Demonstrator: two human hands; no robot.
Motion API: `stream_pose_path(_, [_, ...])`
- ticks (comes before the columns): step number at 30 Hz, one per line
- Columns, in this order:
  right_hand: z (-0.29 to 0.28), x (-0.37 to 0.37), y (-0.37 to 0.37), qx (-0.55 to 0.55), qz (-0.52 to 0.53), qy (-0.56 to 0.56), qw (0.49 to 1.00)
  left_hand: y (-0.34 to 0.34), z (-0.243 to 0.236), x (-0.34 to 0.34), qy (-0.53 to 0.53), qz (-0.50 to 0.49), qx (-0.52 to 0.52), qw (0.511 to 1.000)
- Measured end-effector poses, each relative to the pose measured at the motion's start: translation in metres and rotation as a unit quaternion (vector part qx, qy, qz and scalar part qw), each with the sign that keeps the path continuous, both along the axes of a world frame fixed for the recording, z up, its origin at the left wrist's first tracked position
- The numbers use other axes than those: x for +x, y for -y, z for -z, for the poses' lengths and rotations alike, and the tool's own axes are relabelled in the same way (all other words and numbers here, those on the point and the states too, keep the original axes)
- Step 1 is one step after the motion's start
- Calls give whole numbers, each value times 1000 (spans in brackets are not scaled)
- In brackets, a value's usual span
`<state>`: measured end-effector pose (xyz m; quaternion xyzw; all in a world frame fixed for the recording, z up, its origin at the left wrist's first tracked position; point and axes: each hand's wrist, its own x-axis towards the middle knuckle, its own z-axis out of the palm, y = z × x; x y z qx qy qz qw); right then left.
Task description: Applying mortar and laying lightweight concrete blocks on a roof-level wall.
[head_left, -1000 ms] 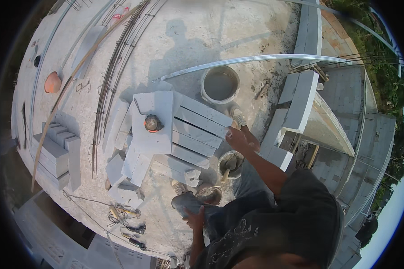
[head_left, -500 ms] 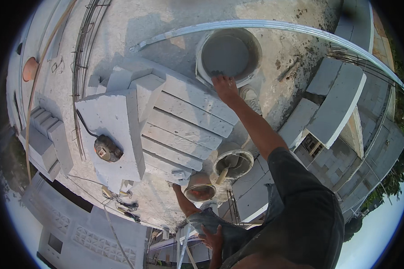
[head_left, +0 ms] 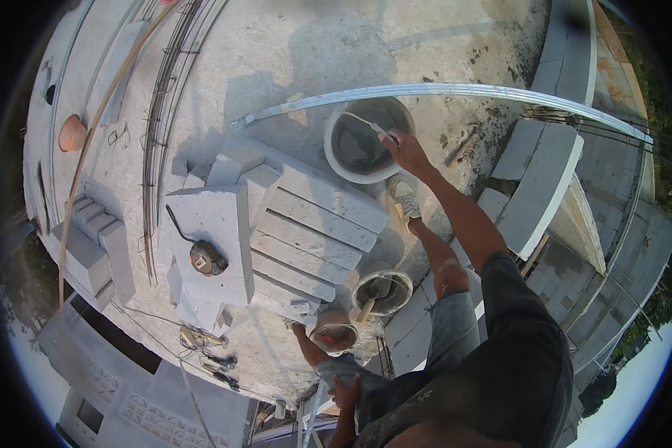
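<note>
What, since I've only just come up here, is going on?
A person's right hand holds a pale, thin-edged tool at the mouth of a round, whitish bucket of wet grey mix. The left hand rests on blue denim over the left leg. Stacked grey rectangular blocks lie left of that bucket; a wooden-handled grey trowel sits in a smaller round bucket nearer the body.

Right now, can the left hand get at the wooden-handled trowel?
Probably yes: the left hand rests on the leg, and the trowel juts handle-first over its bucket, with nothing covering the grip.
</note>
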<state>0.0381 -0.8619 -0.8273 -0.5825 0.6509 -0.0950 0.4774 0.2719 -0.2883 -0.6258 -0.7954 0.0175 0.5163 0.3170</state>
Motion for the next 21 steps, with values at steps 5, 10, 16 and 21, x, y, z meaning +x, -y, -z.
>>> stream_pose_path(5, [-6, -50, -15, -44, 28, 29, 998, 11, 7, 1, -38, -23, -24, 999])
stream_pose_path(10, [-26, -41, -16, 0, 6, 51, 999, -19, -4, 20, -65, -34, -96, 993])
stream_pose_path(16, [-139, -117, -45, 35, -31, -60, 997, 11, -7, 9, -93, -1, -113, 989])
stream_pose_path(21, [-249, -74, -73, -3, -82, -26, 996, -27, -11, 4, -62, -14, -143, 988])
